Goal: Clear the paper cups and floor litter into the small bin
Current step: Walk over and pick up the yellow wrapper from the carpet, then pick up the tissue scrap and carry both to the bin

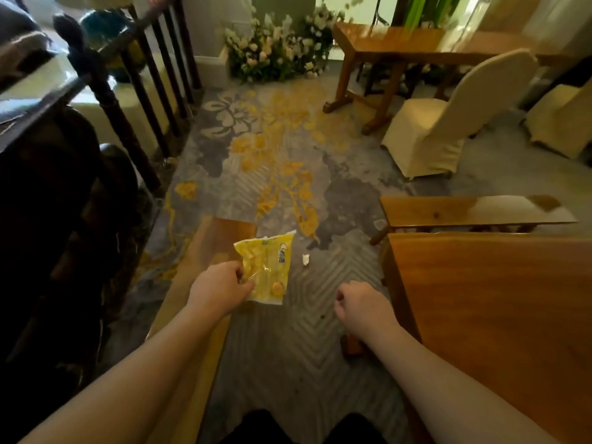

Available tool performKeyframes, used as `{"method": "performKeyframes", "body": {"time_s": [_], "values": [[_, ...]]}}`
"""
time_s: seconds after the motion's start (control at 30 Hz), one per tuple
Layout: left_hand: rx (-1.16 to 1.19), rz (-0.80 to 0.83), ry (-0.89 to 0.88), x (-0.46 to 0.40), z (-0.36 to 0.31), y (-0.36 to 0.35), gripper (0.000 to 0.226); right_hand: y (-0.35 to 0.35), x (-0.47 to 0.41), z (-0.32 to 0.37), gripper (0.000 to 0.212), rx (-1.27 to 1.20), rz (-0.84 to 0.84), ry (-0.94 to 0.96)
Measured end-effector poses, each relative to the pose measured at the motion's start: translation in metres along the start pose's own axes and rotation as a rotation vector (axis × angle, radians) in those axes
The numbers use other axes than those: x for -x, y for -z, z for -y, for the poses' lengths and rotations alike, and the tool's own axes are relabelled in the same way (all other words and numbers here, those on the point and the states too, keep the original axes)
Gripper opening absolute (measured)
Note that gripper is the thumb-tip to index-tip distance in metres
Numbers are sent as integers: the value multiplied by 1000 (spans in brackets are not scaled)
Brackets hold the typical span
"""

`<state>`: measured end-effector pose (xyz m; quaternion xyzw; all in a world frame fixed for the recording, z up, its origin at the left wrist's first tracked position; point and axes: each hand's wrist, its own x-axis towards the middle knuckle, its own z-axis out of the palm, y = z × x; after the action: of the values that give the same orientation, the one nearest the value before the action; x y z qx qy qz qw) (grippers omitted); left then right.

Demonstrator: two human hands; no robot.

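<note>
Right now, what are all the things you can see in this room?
Torn yellow plastic snack wrapper: one, yellow and white, held in the left hand above the floor.
Small crumpled white paper scrap: one, white, on the carpet right of the wrapper.
Patterned carpet: one, grey and yellow, covering the floor.
Wooden tables: at least three, brown; right foreground, behind it, and far back.
Cloth-covered chairs: two, cream, right side.
Flower arrangement: one, white and green, on the floor at the back.
Dark wooden railing: one, left side.
Left hand: gripping the wrapper.
Right hand: closed fist; nothing visible in it.
</note>
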<state>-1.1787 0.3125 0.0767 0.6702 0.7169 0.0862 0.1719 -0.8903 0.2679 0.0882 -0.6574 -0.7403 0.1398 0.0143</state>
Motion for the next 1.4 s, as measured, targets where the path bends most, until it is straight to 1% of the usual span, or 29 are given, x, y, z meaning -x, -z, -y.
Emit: {"method": "performKeyframes", "body": {"time_s": [0.13, 0.3, 0.43, 0.53, 0.67, 0.77, 0.87, 0.93, 1.13, 1.3, 1.4], "values": [[-43, 48, -20, -66, -7, 3, 34, 3, -48, -11, 19, -24, -6, -46], [-55, 85, -4, -140, -31, -21, 36, -8, -125, -44, 19, -67, 20, -67], [-52, 126, 81, -201, -55, -47, 31, -23, -208, -83, 17, -108, 66, -35], [-54, 145, 141, -251, -75, -66, 32, -32, -271, -116, 20, -140, 107, -42], [13, 163, 247, -313, -96, -100, 36, -54, -341, -150, 25, -124, 218, -46], [55, 187, 293, -348, -103, -129, 31, -78, -380, -165, 25, -111, 275, -63], [58, 209, 321, -382, -91, -169, 27, -118, -420, -173, 25, -116, 315, -122], [53, 259, 318, -401, -75, -200, 26, -151, -441, -177, 25, -120, 351, -165], [83, 353, 298, -477, -18, -315, 23, -281, -508, -188, 25, -136, 430, -293], [113, 349, 356, -533, 21, -431, 25, -409, -576, -203, 31, -146, 501, -336], [111, 300, 441, -553, 39, -492, 30, -471, -609, -216, 37, -168, 488, -353]]}}
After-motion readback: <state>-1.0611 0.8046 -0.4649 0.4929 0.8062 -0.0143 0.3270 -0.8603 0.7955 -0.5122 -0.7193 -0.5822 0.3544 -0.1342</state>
